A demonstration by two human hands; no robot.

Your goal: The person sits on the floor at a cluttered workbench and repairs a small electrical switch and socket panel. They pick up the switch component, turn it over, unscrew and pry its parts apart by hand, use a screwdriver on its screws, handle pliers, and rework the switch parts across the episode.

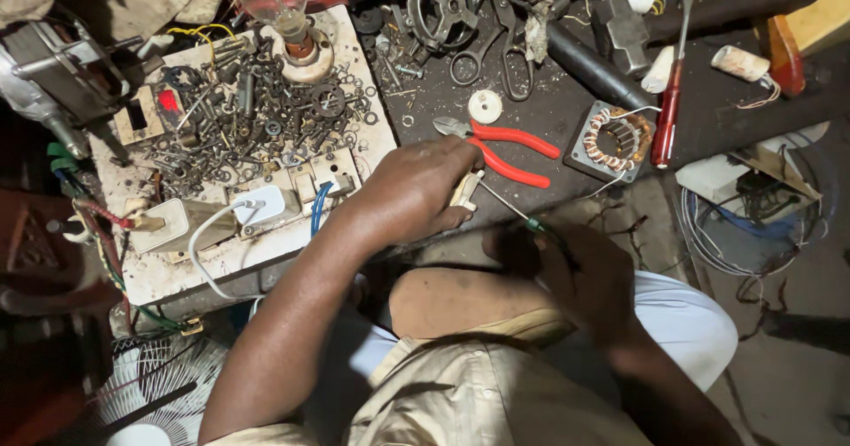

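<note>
Left hand (pixel 425 185) closed around a small cream plastic part (pixel 466 189) at the near edge of the workbench (pixel 567 119), just below red-handled pliers (pixel 509 149). Right hand (pixel 589 278) gripping a thin green-handled screwdriver (pixel 522 219), tip aimed at the part. Probably light, rigid, somewhat brittle; best pinched by its sides. Heap of nuts and washers (pixel 257 119) across the white board at the left edge.

Red-handled pliers (pixel 506 149) and motor stator (pixel 617 141) crowd the bench ahead of my hands; bare patch lies between them.
</note>
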